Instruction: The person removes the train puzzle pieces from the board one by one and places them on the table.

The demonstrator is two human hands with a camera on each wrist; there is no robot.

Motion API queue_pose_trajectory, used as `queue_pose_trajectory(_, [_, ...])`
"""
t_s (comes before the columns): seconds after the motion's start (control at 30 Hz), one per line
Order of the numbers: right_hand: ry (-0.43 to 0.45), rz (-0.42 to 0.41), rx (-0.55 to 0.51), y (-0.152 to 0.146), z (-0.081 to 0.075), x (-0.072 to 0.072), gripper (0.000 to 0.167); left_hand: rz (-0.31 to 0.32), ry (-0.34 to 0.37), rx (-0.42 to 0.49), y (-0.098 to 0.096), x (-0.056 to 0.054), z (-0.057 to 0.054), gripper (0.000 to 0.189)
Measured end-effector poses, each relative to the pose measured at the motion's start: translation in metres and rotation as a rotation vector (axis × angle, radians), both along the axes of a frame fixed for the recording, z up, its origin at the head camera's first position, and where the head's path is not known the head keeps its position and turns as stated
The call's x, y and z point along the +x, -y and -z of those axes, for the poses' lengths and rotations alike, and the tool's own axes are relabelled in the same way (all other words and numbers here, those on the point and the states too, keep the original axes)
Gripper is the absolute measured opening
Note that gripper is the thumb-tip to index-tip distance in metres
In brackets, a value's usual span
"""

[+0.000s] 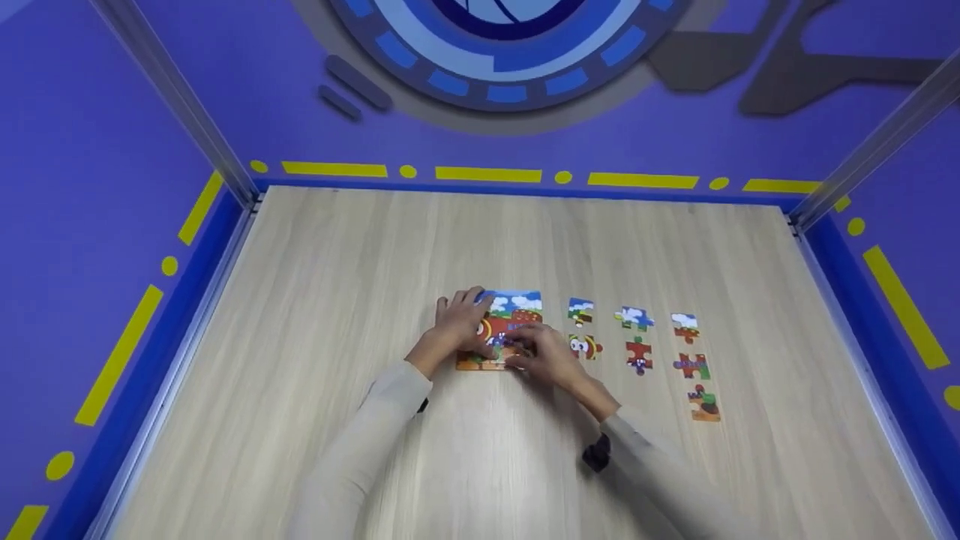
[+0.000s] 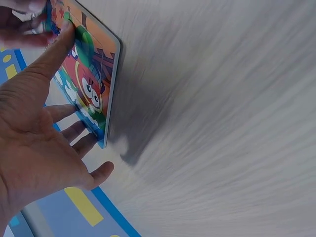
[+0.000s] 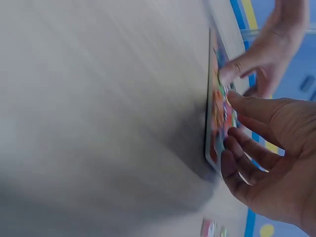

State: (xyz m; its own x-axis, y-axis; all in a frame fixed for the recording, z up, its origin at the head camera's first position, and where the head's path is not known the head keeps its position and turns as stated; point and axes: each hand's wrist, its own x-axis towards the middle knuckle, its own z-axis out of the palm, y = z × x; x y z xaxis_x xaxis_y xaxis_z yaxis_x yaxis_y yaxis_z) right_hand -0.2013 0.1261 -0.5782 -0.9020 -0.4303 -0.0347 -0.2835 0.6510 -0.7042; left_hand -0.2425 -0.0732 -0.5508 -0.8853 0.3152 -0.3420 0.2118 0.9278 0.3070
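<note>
A jigsaw puzzle board [image 1: 516, 302] with a bright cartoon picture lies on the table. My left hand [image 1: 456, 324] rests on its left side. In the left wrist view, the thumb of the left hand [image 2: 34, 133] presses on the picture, and the other fingers spread along the board's edge [image 2: 112, 91]. Over the lower right of the board, my right hand [image 1: 551, 356] has bent fingers, with thumb and forefinger close to the surface. In the right wrist view, the right hand [image 3: 276, 148] hides whether a piece is between its fingertips.
Right of the board, several loose puzzle pieces lie in rough columns, among them an eyes piece [image 1: 583, 346], a cloud piece [image 1: 634, 318] and a brown-and-green corner piece [image 1: 705, 405]. Purple walls [image 1: 480, 150] stand around the wooden table [image 1: 360, 247] at the back and sides.
</note>
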Motion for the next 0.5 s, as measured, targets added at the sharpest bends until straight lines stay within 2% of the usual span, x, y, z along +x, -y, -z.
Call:
queue_pose_trajectory(0.23, [-0.029,0.039,0.100,0.014,0.003,-0.002,0.032,0.023,-0.018,0.003,0.001,0.002,0.006,0.107])
queue_pose_trajectory(0.5, [0.052,0.071,0.158,0.022,-0.010,-0.015,0.028,0.033,-0.046,0.055,0.006,0.000,0.006,0.105])
